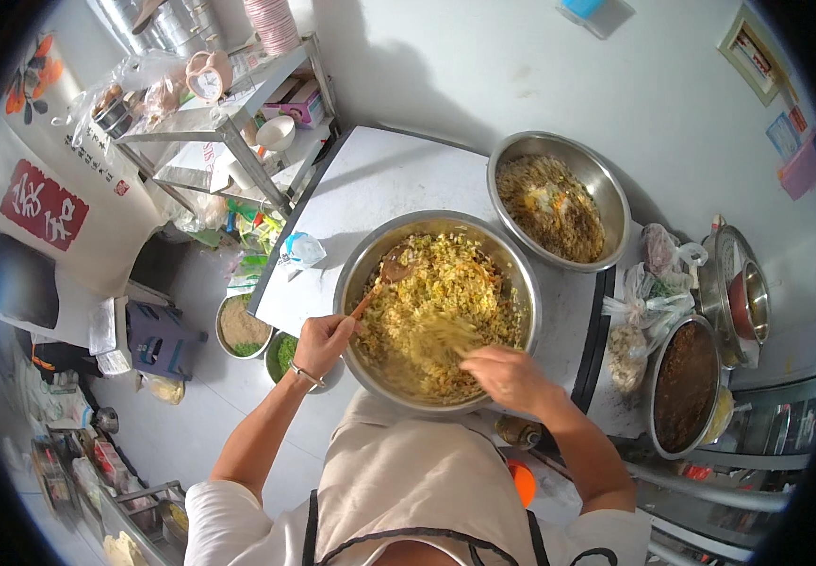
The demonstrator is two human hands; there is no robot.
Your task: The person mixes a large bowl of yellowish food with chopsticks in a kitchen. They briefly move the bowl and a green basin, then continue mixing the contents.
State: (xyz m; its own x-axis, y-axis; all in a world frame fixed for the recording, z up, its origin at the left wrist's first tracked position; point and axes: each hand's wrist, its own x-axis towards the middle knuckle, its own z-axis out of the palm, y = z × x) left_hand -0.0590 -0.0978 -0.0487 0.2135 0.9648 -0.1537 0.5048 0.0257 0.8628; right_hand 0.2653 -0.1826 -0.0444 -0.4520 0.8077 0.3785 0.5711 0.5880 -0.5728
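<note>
A large stainless steel bowl (529, 311) of yellow-green chopped filling (443, 272) stands on the table in front of me. My left hand (326, 343) grips the handle of a wooden spoon (365, 304) at the bowl's left rim; its brown head rests in the filling. Over the lower right of the same bowl, my right hand (510, 375) is closed on a utensil (447, 336) that is badly blurred, so its kind is unclear. Filling around that utensil is blurred too. A bracelet circles my left wrist.
Behind on the right sits a second steel bowl (623, 205) with brown mince. An oval pan of dark sauce (687, 382) and tied plastic bags (652, 297) lie farther right. A metal shelf (227, 134) rises at left; smaller bowls (241, 329) stand lower down there.
</note>
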